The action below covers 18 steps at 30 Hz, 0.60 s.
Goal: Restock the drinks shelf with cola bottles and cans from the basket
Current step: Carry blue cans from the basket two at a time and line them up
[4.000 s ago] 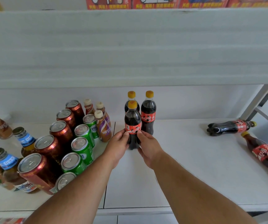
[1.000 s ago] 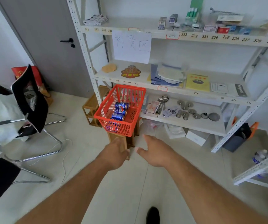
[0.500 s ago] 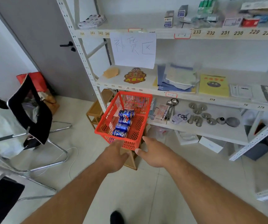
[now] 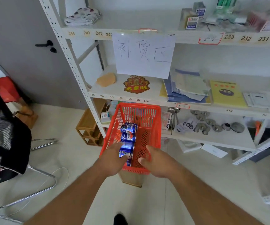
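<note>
A handwritten paper sign (image 4: 143, 56) hangs from a white metal rack (image 4: 75, 69), above blue folders (image 4: 184, 93) and a yellow booklet (image 4: 227, 93). Left stands a grey door (image 4: 22, 51); a black chair (image 4: 5, 132) sits near it on the floor.

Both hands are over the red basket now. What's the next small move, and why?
Probably close the left hand around the nearest blue cola can and lift it out. Its fingers already lie against that can, nearest of a row of blue cans along the left side of the red plastic basket. The right hand hangs open over bare mesh, holding nothing, so it could take the next can.
</note>
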Available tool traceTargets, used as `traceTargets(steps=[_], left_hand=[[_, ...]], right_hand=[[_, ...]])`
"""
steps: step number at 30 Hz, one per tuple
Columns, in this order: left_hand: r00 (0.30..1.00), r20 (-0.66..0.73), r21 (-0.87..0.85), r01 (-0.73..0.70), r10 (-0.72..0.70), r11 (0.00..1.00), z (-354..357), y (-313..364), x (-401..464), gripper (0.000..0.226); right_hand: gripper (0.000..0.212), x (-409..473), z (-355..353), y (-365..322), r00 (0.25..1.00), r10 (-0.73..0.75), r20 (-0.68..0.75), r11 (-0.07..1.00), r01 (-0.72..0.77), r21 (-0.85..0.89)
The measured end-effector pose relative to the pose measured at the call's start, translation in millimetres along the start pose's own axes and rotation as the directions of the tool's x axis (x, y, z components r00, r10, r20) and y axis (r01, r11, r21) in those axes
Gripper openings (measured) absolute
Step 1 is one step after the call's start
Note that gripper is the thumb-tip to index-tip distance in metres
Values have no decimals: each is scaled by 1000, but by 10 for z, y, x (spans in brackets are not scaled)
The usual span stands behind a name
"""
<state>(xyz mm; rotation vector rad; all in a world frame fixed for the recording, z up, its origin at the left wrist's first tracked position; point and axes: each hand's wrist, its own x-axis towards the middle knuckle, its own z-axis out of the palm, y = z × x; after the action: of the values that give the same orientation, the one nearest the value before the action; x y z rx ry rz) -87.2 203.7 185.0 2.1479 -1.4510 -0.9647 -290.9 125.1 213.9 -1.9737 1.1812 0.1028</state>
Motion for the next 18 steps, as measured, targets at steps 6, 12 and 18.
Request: traceTargets(steps=[6, 12, 18], left_hand=[[991, 127, 13, 34, -35, 999, -428, -306, 573, 51], [971, 208, 100, 100, -119, 990, -446, -434, 1197, 71], [956, 226, 213, 140, -188, 967, -393, -453, 1736, 68]], right_hand=[[54, 466, 112, -313, 996, 74, 39, 990, -78, 118], [49, 961, 116, -168, 990, 135, 41, 965, -140, 220], [50, 1581, 141, 151, 974, 209, 86, 935, -224, 274]])
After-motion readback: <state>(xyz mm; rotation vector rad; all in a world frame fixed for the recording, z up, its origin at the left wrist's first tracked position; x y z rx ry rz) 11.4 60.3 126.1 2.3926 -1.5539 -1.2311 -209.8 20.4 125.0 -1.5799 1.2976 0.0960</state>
